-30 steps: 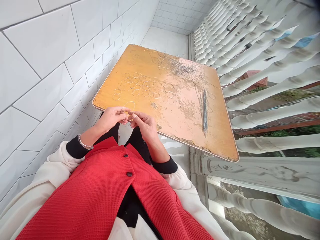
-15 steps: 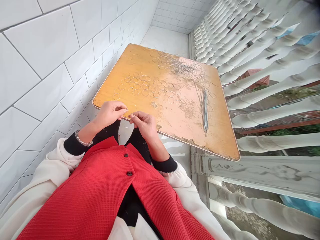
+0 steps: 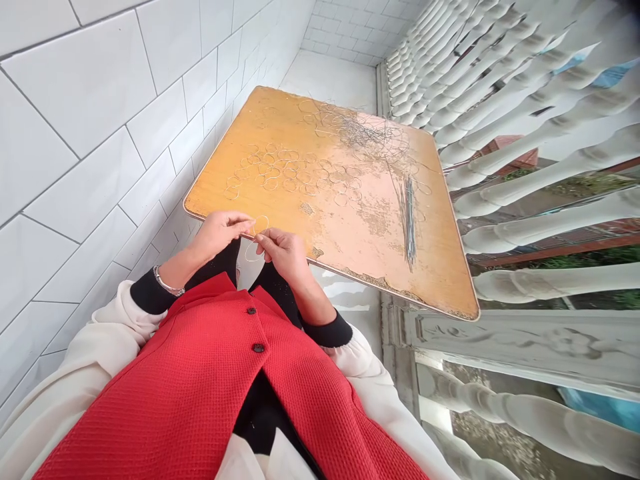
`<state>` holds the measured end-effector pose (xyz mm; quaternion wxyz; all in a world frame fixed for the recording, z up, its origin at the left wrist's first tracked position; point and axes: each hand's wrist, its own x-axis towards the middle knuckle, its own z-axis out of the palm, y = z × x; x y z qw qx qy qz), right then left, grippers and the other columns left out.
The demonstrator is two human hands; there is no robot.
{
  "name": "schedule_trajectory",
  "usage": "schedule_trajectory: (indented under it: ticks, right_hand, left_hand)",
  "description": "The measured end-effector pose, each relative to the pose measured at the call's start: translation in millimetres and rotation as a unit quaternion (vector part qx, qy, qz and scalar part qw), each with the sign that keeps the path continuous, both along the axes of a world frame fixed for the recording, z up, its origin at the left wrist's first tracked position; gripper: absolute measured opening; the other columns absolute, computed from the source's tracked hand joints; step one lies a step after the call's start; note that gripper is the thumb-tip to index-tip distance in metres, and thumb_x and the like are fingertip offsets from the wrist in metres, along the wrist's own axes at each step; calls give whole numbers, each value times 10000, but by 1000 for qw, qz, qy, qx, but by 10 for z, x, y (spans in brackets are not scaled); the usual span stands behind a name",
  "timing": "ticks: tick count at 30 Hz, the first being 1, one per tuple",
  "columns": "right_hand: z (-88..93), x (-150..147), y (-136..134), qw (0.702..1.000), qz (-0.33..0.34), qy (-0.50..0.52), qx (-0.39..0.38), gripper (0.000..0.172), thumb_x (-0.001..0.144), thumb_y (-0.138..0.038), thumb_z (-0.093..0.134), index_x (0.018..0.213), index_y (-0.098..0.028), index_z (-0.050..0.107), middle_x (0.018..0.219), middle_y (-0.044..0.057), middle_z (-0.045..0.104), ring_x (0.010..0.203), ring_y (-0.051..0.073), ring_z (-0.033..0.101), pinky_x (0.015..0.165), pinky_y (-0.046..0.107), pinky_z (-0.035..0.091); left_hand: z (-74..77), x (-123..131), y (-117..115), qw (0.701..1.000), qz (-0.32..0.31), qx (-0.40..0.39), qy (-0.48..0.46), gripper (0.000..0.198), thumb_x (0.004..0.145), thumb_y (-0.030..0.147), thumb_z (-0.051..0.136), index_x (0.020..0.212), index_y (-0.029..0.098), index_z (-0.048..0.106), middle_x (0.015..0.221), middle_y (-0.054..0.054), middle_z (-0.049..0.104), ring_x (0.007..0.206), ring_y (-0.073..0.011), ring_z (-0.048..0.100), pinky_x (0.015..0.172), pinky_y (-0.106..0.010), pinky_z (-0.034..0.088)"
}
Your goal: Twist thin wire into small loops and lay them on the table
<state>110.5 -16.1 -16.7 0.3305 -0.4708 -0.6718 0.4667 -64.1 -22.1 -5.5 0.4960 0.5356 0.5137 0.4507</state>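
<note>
At the table's near edge, my left hand (image 3: 220, 232) and my right hand (image 3: 284, 248) pinch a thin, looped wire (image 3: 267, 218) between them. One loop of it rises above the fingertips, and another curve hangs below the edge. My fingertips nearly meet, and they hide the spot where the wire is gripped. Beyond my hands, several thin wire rings (image 3: 273, 170) lie spread over the orange part of the table. A bundle of straight wires (image 3: 410, 223) rests to the right, and a tangled heap of wire (image 3: 367, 133) sits toward the far side.
The worn wooden table (image 3: 350, 247) has chipped edges and a faded pinkish patch. A white tiled wall (image 3: 90, 160) runs close along the left. White balusters (image 3: 545, 227) line the right side, with greenery behind them.
Both hands have shifted slightly, the left a little lower. The wire's loop now stands out clearly above the fingertips, with a bigger curve below.
</note>
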Motion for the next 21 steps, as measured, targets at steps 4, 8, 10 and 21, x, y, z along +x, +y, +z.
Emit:
schedule_trajectory:
  ticks: [4,8,10,21]
  right_hand:
    - [47,15,-6,999,31,11,-8,335,834,-484,617,669,-192,620,556,-18,593,452,79,436,501,237,367]
    - [87,36,1,994,77,64,-40,359,815,-517,639,666,-192,613,578,-17,598,466,79,440,508,239,371]
    - [91,51,11,992,82,75,-52,357,811,-519,649,678,-190,617,577,-17,595,463,79,438,505,239,364]
    - [97,54,-19,999,24,29,-8,344,821,-466,613,617,-190,588,560,-13,585,463,80,448,497,238,353]
  left_hand:
    - [144,-120,84,987,-53,107,105,378,831,310,673,1180,165,683,1043,-71,694,678,-87,589,641,-236,484]
    - [250,-220,162,941,-187,213,183,393,840,241,658,1230,194,665,1186,-96,674,840,-136,649,771,-280,525]
    - [289,-245,154,911,-197,275,235,344,868,214,627,1208,200,674,1199,-100,672,937,-166,654,842,-307,520]
    - [256,-201,29,797,-154,377,446,246,981,302,484,881,168,664,1080,-103,678,946,-191,641,804,-296,496]
